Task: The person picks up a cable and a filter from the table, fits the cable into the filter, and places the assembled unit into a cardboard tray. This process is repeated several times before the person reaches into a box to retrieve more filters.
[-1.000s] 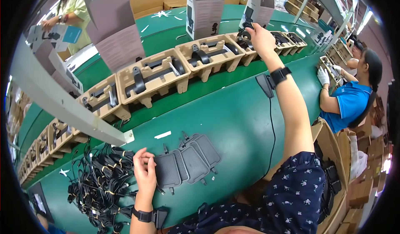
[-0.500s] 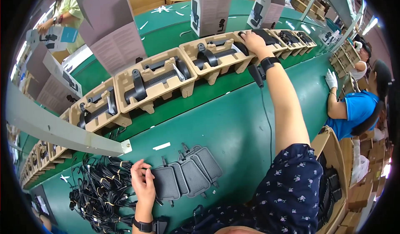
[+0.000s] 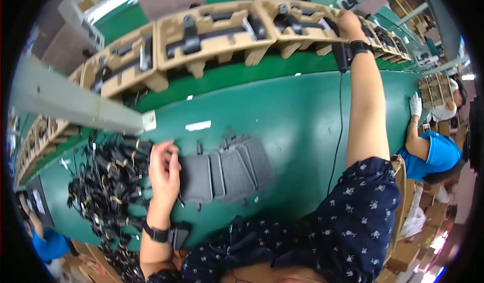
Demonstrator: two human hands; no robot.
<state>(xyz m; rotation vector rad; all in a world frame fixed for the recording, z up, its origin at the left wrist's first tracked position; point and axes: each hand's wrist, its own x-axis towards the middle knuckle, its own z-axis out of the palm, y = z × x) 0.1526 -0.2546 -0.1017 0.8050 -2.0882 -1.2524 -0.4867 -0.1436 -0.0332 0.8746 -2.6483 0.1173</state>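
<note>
Right hand (image 3: 349, 27) now down at a brown tray (image 3: 301, 38)

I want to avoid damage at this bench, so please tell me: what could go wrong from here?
The right hand is at the trays; the cord from its wrist device might snag on one. The left hand, between the heaped cables and the overlapping panels, could drag a cable or knock the panels askew.

A pale grey post (image 3: 75, 103) (bracketed at its foot) stands on the green worktop (image 3: 282, 109), cardboard boxes (image 3: 406, 250) off to the right.
</note>
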